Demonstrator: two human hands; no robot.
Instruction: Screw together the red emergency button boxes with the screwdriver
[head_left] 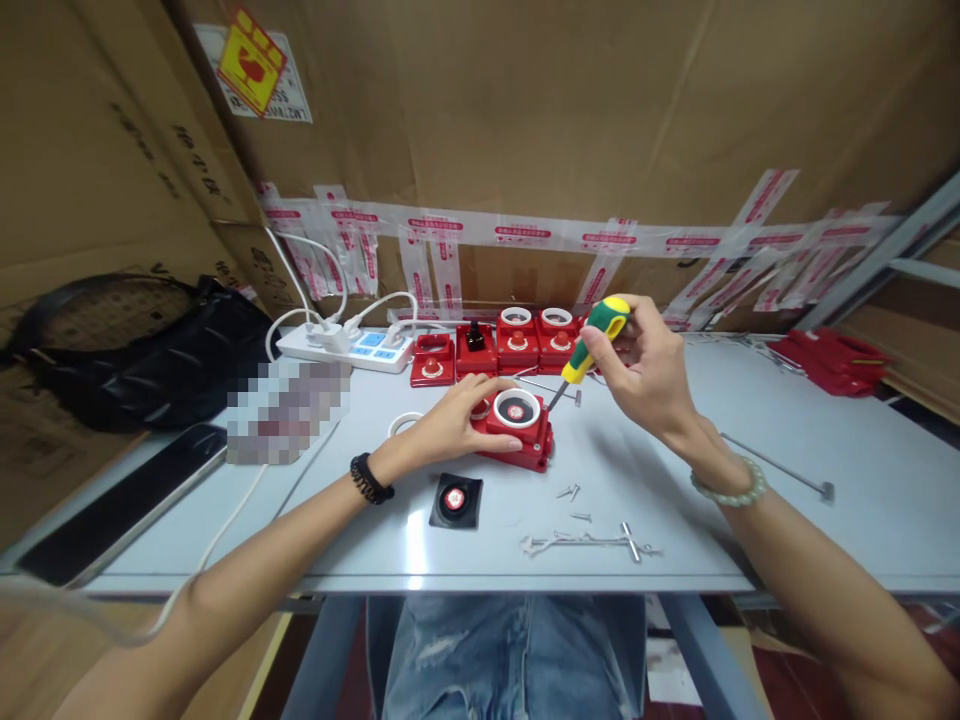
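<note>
My left hand (pixel 472 420) grips a red box (pixel 529 458) with a white ring (pixel 517 408) around a black disc on its top, pressing it to the table. In my right hand (pixel 646 368) is a green and yellow screwdriver (pixel 589 345), tilted, its tip down at the box's far right corner. Whether the tip sits in a screw is too small to tell. In front of the box lie several loose screws (pixel 574 492) and a black square piece with a round red and white label (pixel 455 499). A metal rod with a crossbar (pixel 600 541) rests near the table's front edge.
Red housings (pixel 517 345) stand in a row at the back, beside a white power strip (pixel 352 345) with plugs and cables. A phone (pixel 120 500) and black bag (pixel 150 350) are at left. More red parts (pixel 829 362) and a metal rod (pixel 780 468) lie at right.
</note>
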